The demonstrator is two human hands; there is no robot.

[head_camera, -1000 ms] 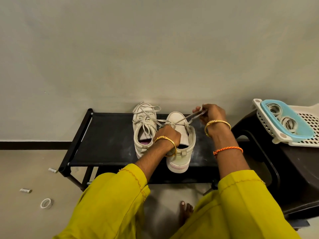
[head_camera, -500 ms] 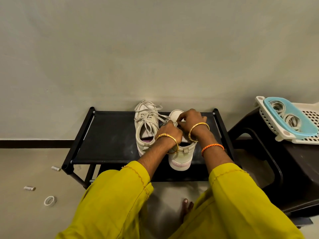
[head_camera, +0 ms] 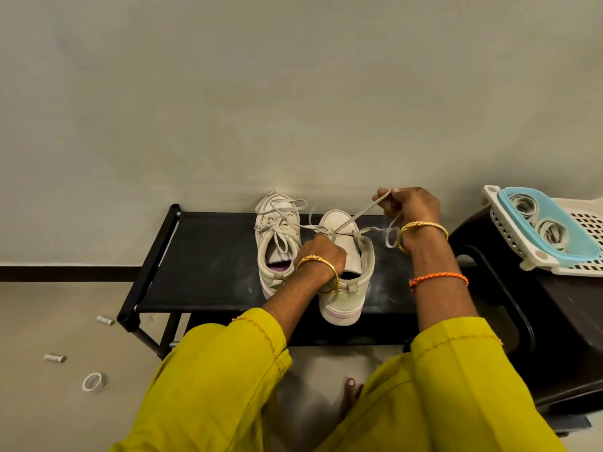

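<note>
Two off-white sneakers stand side by side on a low black rack [head_camera: 208, 256], toes toward the wall. The left sneaker [head_camera: 277, 236] has loose laces lying across it. On the right sneaker [head_camera: 346, 288] my left hand [head_camera: 321, 256] rests with curled fingers, gripping the shoe at its lace area. My right hand [head_camera: 408, 207] is raised above and right of that shoe's toe and pinches its lace [head_camera: 355, 218], which runs taut down to the eyelets. A loose lace end hangs by my right wrist.
A dark brown plastic stool [head_camera: 554, 321] stands at the right, carrying a white perforated basket [head_camera: 584, 265] with a blue tray [head_camera: 561, 249] of tape rolls. On the floor at the left lie a tape roll [head_camera: 94, 382] and two small cylinders [head_camera: 54, 358]. The wall is just behind the rack.
My right hand, which was down at the shoe beside my left hand half a second ago, has pulled up and to the right, drawing the lace taut. My left hand stays on the shoe.
</note>
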